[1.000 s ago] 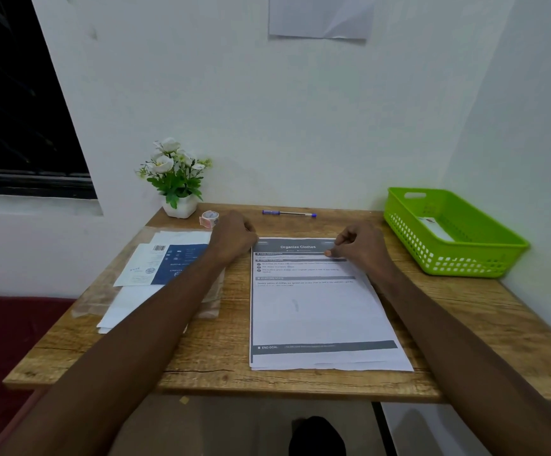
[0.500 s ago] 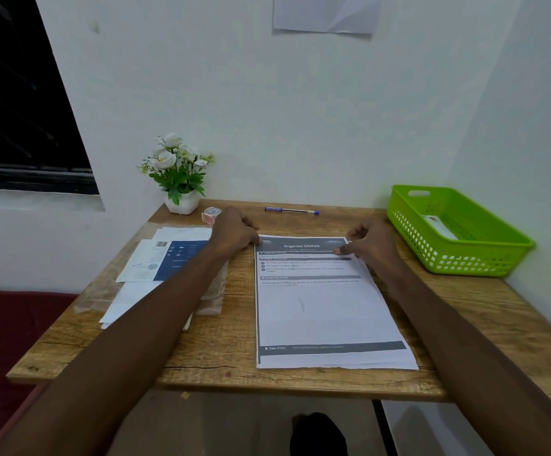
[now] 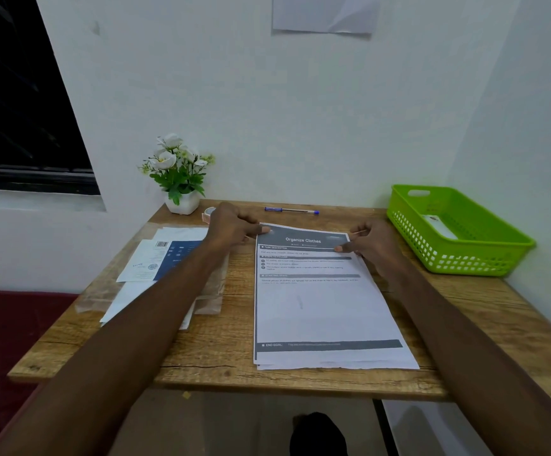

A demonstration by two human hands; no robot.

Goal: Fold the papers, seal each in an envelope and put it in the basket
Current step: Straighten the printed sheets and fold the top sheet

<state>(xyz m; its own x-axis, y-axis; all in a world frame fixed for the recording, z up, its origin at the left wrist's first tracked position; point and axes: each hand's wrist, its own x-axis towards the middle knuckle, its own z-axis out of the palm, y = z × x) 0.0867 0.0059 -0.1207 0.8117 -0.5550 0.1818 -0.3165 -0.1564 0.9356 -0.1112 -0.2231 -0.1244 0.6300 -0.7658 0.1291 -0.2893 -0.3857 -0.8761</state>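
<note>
Printed sheet headed "Organize Clothes", with bands reading "TASK DESCRIPTION", "STARTING STATE" and "END GOAL", lying on top of a paper stack at the middle of the wooden surface. Left hand pinches the sheet's far left corner, thumb on top; right hand pinches the far right corner likewise. Both grips are closed on the raised far edge. Envelopes, one bearing a barcode, lie at left. Green basket at right holds a white envelope.

wooden table, papers, envelopes, basket, pen
</note>
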